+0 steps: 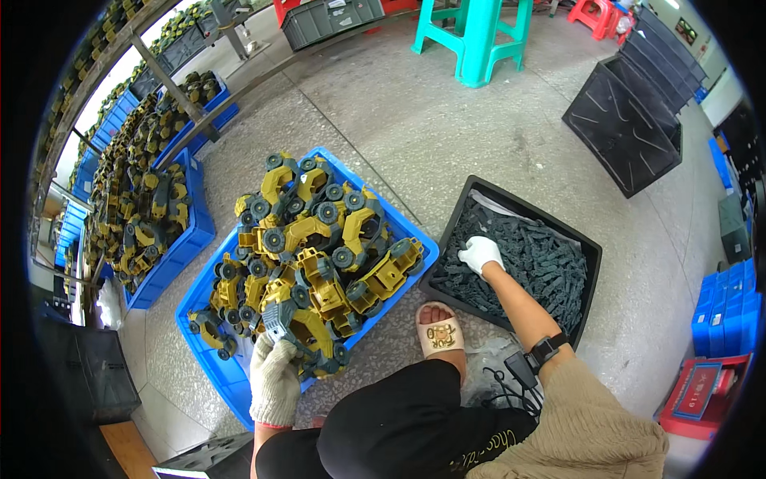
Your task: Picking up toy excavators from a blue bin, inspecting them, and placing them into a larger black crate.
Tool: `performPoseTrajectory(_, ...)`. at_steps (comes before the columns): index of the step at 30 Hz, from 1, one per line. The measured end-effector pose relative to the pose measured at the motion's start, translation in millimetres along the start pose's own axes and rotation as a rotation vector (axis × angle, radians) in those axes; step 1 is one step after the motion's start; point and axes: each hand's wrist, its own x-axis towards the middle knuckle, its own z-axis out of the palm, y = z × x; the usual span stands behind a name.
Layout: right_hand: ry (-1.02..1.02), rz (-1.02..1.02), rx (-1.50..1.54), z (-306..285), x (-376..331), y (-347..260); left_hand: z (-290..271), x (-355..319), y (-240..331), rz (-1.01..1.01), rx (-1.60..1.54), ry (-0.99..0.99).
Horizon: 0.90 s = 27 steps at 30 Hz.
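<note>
My left hand (274, 382), in a knitted off-white glove, is closed on a yellow and dark grey toy truck (307, 335) at the near edge of a blue crate (209, 363). Many more yellow toy trucks (319, 227) with dark wheels are heaped in that crate. To the right, my right hand (481, 254), in a white glove, reaches down to small dark grey plastic parts (523, 259) in a black crate (592, 275). Its fingers are curled; whatever they hold, if anything, is hidden under them.
A rack (171, 92) at the left has blue bins of similar toys beside it. Ahead stands a green stool (479, 48); black crates (626, 120) are stacked at the far right. Blue boxes (726, 311) and a red tray (678, 427) lie to the right. My slippered foot (439, 339) is between the crates.
</note>
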Motion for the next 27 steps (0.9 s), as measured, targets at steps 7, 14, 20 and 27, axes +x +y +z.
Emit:
performPoseTrajectory(7,-0.239,0.095,1.394,-51.0,-71.8,-35.7,19.3,-12.4,19.2,0.079,0.228,-0.059)
performPoseTrajectory(14,-0.608,-0.345,1.531,-98.7,-175.8,-146.5,60.5,-4.6,58.8,-0.089,0.501,-0.39)
performPoseTrajectory(20,-0.519,-0.41,1.35,-90.7,-215.2,-207.2,65.4,-7.2,53.4,0.079,0.75,-0.283)
performPoseTrajectory(27,-0.47,-0.32,1.408,-72.3,-225.7,-219.3,67.5,-24.7,49.6,0.481,1.149,-0.1)
